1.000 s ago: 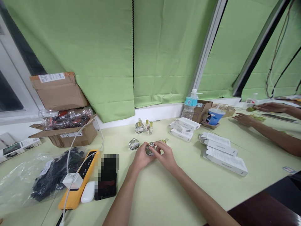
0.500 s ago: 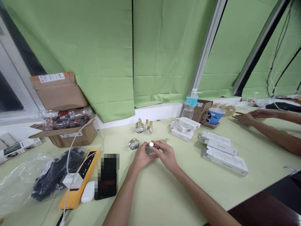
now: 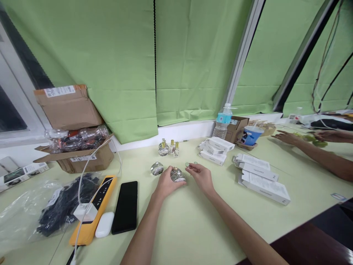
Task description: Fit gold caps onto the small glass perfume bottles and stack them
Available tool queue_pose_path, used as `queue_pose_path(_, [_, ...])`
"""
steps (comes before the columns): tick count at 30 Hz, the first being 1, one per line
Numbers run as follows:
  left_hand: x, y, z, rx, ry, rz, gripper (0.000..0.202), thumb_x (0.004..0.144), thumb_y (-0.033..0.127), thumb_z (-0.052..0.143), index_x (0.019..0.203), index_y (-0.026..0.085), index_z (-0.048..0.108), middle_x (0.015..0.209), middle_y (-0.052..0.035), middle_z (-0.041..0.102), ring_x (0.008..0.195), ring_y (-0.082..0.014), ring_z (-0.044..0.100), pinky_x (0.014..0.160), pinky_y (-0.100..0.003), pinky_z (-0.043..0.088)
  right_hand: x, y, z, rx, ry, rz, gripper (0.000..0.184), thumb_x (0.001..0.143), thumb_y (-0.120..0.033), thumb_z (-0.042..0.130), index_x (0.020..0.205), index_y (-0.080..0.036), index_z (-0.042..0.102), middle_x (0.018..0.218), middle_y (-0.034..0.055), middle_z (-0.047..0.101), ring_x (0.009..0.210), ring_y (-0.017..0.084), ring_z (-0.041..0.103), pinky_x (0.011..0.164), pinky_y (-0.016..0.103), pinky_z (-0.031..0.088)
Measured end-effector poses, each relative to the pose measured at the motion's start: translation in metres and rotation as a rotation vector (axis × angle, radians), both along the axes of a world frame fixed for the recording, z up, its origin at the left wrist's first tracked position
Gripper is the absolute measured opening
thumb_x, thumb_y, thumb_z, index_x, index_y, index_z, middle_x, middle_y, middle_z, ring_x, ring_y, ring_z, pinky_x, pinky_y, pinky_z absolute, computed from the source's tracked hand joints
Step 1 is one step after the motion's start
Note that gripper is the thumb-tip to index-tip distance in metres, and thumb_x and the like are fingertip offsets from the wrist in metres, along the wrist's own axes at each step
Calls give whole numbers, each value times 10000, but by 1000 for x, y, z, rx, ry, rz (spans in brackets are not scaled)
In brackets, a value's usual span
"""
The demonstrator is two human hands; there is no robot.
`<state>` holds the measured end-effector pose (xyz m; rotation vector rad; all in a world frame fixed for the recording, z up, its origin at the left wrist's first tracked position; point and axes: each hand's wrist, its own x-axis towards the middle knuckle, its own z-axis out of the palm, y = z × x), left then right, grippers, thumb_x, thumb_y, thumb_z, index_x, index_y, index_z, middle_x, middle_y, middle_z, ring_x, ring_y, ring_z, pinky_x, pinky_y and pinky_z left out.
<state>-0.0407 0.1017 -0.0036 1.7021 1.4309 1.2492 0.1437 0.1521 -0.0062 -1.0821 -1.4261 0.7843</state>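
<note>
My left hand (image 3: 165, 186) is closed around a round clear-glass perfume bottle (image 3: 178, 174) standing on the table. The bottle's gold-coloured neck shows uncovered at the top. To the right of it, my right hand (image 3: 202, 179) pinches a small clear round cap (image 3: 187, 165) at its fingertips, apart from the bottle. Just behind these fingers is another small clear cap (image 3: 195, 163), partly hidden. A second round perfume bottle (image 3: 157, 168) stands left of my left hand. Farther back is a group of small bottles with gold tops (image 3: 172, 147).
White flat boxes (image 3: 264, 184) lie to the right, more (image 3: 216, 150) behind. A water bottle (image 3: 223, 123) and blue cup (image 3: 252, 135) stand at the back. Left are a phone (image 3: 125, 208), white case (image 3: 104, 224), orange power strip (image 3: 92, 217) and carton (image 3: 79, 156). Another person's hands (image 3: 288, 137) work far right.
My right hand has moved off the bottle top to the right with the cap, uncovering the gold neck. My left hand stays at the bottle. The other person's hands have moved apart.
</note>
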Motion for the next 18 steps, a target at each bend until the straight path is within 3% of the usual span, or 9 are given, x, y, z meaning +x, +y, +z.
queue_pose_path(7, [0, -1, 0, 4, 20, 3, 563, 566, 465, 860, 995, 239, 575, 1009, -53, 670, 898, -232, 623, 766, -317, 457, 11, 6, -26, 74, -441, -74, 254, 769, -431, 686, 831, -202, 778, 749, 48, 700, 665, 207, 610, 605, 296, 428])
queue_pose_path(11, [1, -3, 2, -1, 24, 0, 551, 583, 485, 842, 992, 230, 576, 1008, -54, 672, 913, -233, 624, 772, -316, 457, 13, 0, -23, 36, -612, -207, 277, 796, -486, 650, 858, -252, 783, 800, 45, 677, 734, 207, 607, 572, 256, 359])
queue_pose_path(18, [1, -5, 3, 11, 60, 13, 562, 587, 505, 832, 1008, 234, 576, 1008, -46, 676, 912, -231, 632, 784, -323, 472, 14, -4, -15, -135, -724, -273, 319, 778, -563, 653, 889, -281, 750, 832, 13, 662, 755, 183, 597, 578, 249, 318])
